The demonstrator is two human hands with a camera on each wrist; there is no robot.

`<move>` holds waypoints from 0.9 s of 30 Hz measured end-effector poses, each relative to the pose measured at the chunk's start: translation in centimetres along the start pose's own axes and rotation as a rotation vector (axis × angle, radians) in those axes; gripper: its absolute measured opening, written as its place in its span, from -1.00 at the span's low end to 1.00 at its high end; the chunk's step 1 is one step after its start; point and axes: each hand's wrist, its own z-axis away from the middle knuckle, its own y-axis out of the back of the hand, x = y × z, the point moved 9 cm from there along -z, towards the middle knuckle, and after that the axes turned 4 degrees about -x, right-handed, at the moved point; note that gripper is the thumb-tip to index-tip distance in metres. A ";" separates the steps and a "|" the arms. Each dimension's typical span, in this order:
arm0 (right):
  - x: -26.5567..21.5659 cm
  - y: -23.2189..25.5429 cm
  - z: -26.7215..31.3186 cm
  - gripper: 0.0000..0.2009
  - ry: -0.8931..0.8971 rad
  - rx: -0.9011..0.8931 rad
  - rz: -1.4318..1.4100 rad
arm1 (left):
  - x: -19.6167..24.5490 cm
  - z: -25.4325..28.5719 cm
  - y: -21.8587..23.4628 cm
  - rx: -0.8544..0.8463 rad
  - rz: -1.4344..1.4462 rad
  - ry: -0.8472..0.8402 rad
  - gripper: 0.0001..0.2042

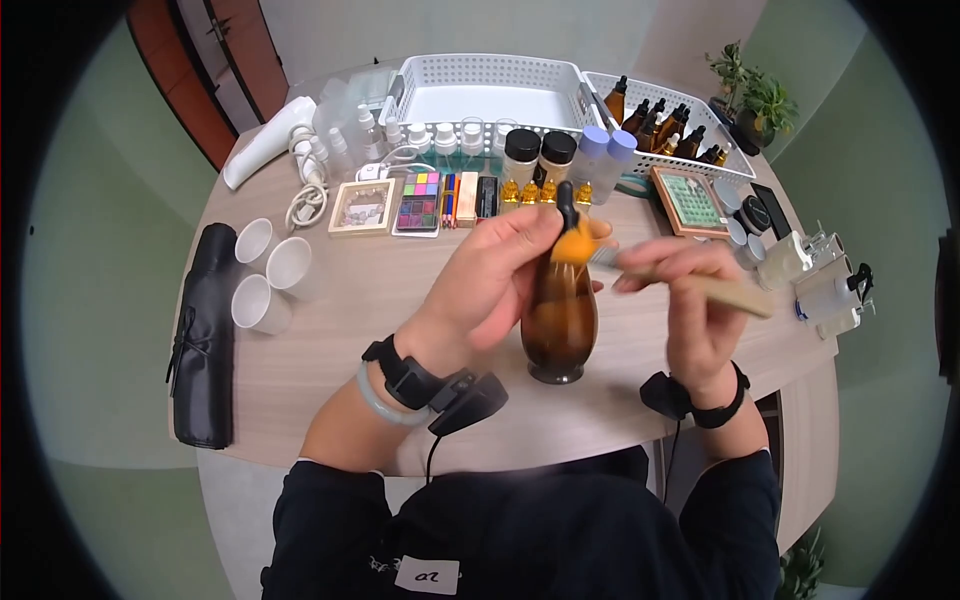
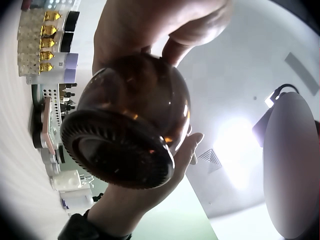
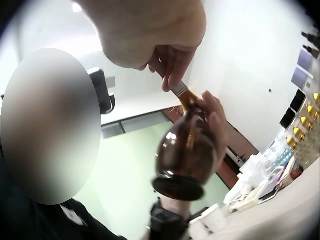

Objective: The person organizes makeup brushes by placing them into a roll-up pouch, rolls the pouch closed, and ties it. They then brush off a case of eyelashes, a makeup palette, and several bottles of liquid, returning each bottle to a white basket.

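Observation:
My left hand (image 1: 488,272) grips a brown glass bottle (image 1: 560,325) high on its body, near a slim black top (image 1: 567,203). The bottle is held over the table with its foot toward me. Between the fingers of my right hand (image 1: 700,305) is a flat brush (image 1: 740,294) with a pale wooden handle and a metal ferrule. Its orange bristles (image 1: 573,247) lie against the bottle's neck. In the left wrist view the ridged round base (image 2: 117,150) fills the middle. The right wrist view shows the brush ferrule (image 3: 179,90) above the bottle's shoulder.
Three white cups (image 1: 262,303) and a black roll case (image 1: 205,340) sit at left. White baskets (image 1: 490,70), jars (image 1: 521,150), spray bottles and palettes (image 1: 418,203) line the back. Pump bottles (image 1: 830,290) stand at right.

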 end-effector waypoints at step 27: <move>1.9 -0.2 0.1 -0.73 -0.187 -0.091 -0.232 | 0.0 -0.3 1.7 0.038 0.279 -0.003 -0.66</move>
